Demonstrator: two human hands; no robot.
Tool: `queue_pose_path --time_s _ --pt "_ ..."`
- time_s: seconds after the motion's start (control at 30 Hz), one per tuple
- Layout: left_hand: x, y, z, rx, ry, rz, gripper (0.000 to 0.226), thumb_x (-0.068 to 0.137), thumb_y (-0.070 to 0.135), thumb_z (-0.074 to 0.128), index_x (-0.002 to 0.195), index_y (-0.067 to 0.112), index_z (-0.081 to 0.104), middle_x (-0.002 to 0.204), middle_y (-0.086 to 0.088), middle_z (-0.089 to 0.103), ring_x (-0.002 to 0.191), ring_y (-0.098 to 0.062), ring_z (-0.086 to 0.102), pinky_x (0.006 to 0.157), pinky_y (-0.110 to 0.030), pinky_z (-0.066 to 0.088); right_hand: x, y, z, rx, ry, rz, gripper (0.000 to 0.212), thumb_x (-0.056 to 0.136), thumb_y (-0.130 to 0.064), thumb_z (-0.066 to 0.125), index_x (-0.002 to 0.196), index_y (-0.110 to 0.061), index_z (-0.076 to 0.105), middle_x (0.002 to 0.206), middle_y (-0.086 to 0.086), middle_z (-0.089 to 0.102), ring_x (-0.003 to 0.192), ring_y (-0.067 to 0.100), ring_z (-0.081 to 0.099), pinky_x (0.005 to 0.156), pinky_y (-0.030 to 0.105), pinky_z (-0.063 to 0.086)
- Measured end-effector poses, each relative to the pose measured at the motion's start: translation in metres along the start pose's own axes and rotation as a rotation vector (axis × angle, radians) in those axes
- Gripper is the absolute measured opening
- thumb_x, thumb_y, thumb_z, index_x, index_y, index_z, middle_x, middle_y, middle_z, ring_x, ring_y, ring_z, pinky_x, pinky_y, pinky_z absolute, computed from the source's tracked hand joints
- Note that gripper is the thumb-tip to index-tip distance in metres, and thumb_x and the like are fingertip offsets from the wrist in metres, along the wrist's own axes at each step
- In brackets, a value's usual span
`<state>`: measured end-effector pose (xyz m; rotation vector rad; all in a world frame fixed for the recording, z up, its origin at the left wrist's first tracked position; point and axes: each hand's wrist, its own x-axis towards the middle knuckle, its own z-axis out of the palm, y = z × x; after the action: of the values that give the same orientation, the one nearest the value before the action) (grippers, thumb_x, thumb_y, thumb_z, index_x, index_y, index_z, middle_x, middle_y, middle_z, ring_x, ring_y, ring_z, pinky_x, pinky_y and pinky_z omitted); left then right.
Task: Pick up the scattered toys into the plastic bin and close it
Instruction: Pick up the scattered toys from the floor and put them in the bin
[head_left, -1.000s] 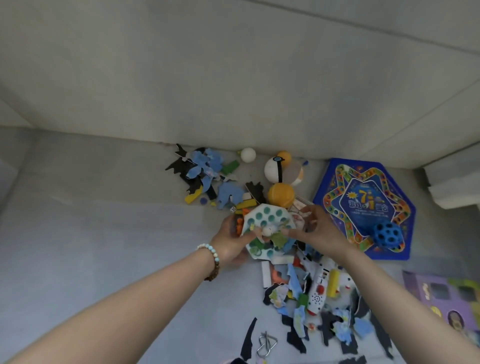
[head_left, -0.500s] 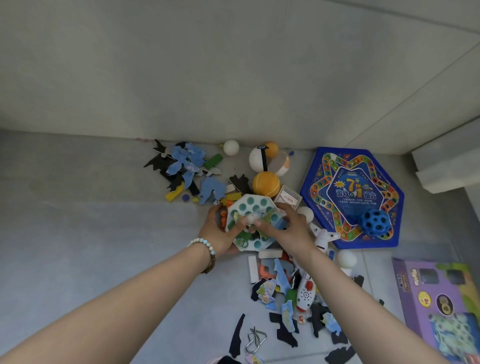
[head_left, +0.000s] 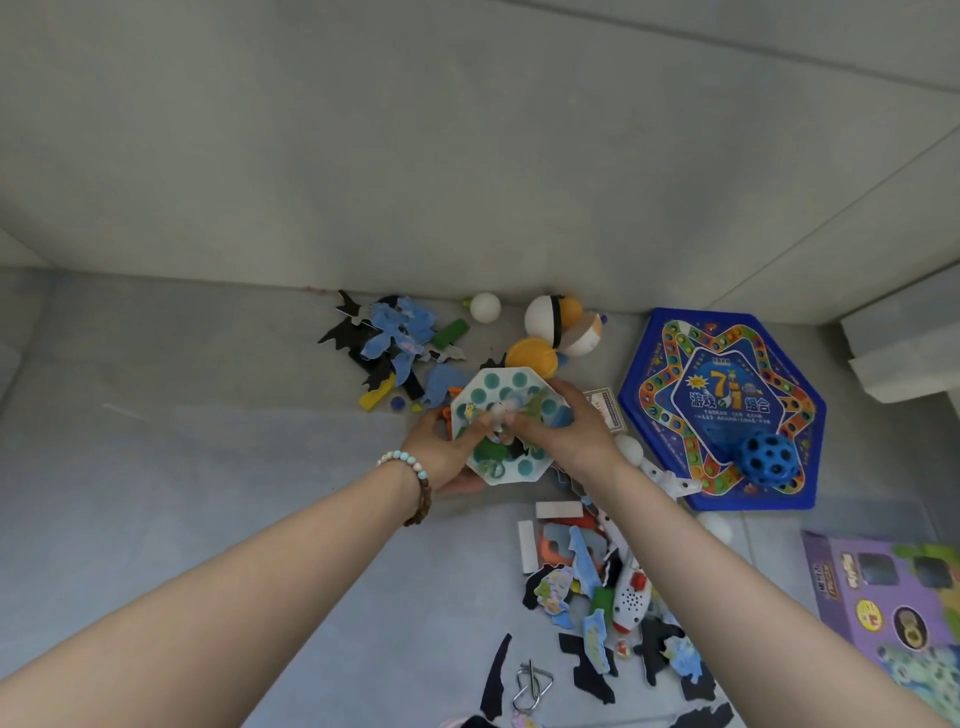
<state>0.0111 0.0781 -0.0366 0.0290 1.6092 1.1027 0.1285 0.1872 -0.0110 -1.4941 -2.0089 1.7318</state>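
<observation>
While both my left hand (head_left: 441, 447) and right hand (head_left: 563, 434) grip the white octagonal dotted tray (head_left: 506, 426), puzzle pieces (head_left: 395, 338), an orange ball (head_left: 531, 356) and a blue hexagonal game board (head_left: 727, 405) crowd around it.

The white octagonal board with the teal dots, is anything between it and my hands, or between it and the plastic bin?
Nothing separates them: the left hand grips the white octagonal board at its left edge, and the right hand rests on top among small pieces lying on it. The plastic bin is not in view, so that path cannot be judged.
</observation>
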Motion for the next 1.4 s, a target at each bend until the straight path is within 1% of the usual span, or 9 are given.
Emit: queue_pose_path --time_s 0.13,0.27,0.43,0.6,0.77,0.93,1.13,1.27,1.4 --pt "-0.025 0.028 -0.026 -0.02 -0.001 -0.002 0.055 0.073 0.046 0.073 0.114 0.017 0.05 0.118 -0.007 0.064 0.101 -0.027 0.066 0.089 -0.048 0.053 -0.01 -0.045 0.015 -0.071 -0.039 -0.015 0.047 0.071 -0.036 0.078 0.109 -0.027 0.052 0.108 -0.006 0.065 0.1 0.016 0.064 0.089 0.04 0.053" --pt "-0.086 0.068 -0.073 -0.077 0.02 0.057 0.019 0.085 0.033 0.064 0.087 0.024 0.048 0.103 -0.008 0.066 0.094 -0.026 0.067 0.081 -0.042 0.057 -0.038 -0.114 0.042 -0.102 -0.09 -0.091 0.029 0.073 -0.031 0.078 0.088 -0.033 0.053 0.102 -0.007 0.066 0.092 0.012 0.063 0.087 0.034 0.054" --pt "-0.17 0.097 -0.167 -0.225 0.108 0.091 0.044 0.084 0.03 0.065 0.121 0.014 0.046 0.115 -0.012 0.065 0.075 -0.02 0.071 0.052 -0.028 0.058 -0.089 -0.216 0.116 -0.188 -0.183 -0.177 0.053 0.065 -0.043 0.078 0.107 -0.023 0.054 0.107 -0.004 0.064 0.096 0.018 0.064 0.083 0.041 0.056" --pt "-0.256 0.094 -0.285 -0.31 0.206 0.085 0.045 0.087 0.031 0.061 0.125 0.01 0.051 0.114 -0.014 0.066 0.09 -0.022 0.067 0.06 -0.032 0.06 -0.146 -0.291 0.226 -0.226 -0.328 -0.193 0.047 0.064 -0.038 0.082 0.098 -0.025 0.052 0.108 -0.002 0.063 0.097 0.021 0.065 0.083 0.041 0.056" --pt "-0.32 0.059 -0.388 -0.36 0.323 0.092 0.027 0.09 0.028 0.057 0.109 0.009 0.058 0.092 -0.009 0.072 0.081 -0.016 0.069 0.061 -0.03 0.059 -0.195 -0.32 0.348 -0.254 -0.458 -0.19 0.063 0.058 -0.044 0.082 0.11 -0.022 0.054 0.118 0.003 0.06 0.101 0.022 0.063 0.086 0.041 0.055" --pt "-0.34 0.015 -0.453 -0.354 0.392 0.036 0.054 0.087 0.041 0.059 0.133 0.015 0.047 0.131 -0.009 0.057 0.115 -0.022 0.057 0.095 -0.033 0.05 -0.218 -0.308 0.412 -0.281 -0.57 -0.163 0.077 0.073 -0.039 0.076 0.137 -0.016 0.041 0.139 0.004 0.047 0.121 0.023 0.051 0.1 0.039 0.046" --pt "-0.335 0.014 -0.445 -0.099 0.483 0.074 0.073 0.088 0.045 0.055 0.148 0.018 0.023 0.15 -0.002 0.033 0.128 -0.022 0.045 0.102 -0.035 0.042 -0.195 -0.306 0.36 -0.328 -0.521 -0.229 0.068 0.081 -0.03 0.071 0.139 -0.013 0.04 0.14 0.007 0.044 0.123 0.022 0.048 0.095 0.034 0.048" --pt "-0.317 0.046 -0.411 -0.034 0.415 0.172 0.066 0.088 0.039 0.058 0.144 0.019 0.03 0.145 -0.002 0.04 0.114 -0.019 0.055 0.093 -0.032 0.046 -0.157 -0.306 0.272 -0.362 -0.465 -0.177 0.063 0.082 -0.03 0.07 0.136 -0.015 0.043 0.138 0.007 0.047 0.12 0.021 0.05 0.083 0.031 0.049" --pt "-0.285 0.076 -0.345 0.029 0.254 0.19 0.058 0.088 0.033 0.061 0.139 0.018 0.038 0.137 -0.002 0.049 0.108 -0.016 0.056 0.095 -0.03 0.046 -0.122 -0.275 0.172 -0.447 -0.42 -0.062 0.059 0.084 -0.032 0.067 0.135 -0.015 0.044 0.138 0.008 0.047 0.12 0.022 0.051 0.094 0.033 0.047"
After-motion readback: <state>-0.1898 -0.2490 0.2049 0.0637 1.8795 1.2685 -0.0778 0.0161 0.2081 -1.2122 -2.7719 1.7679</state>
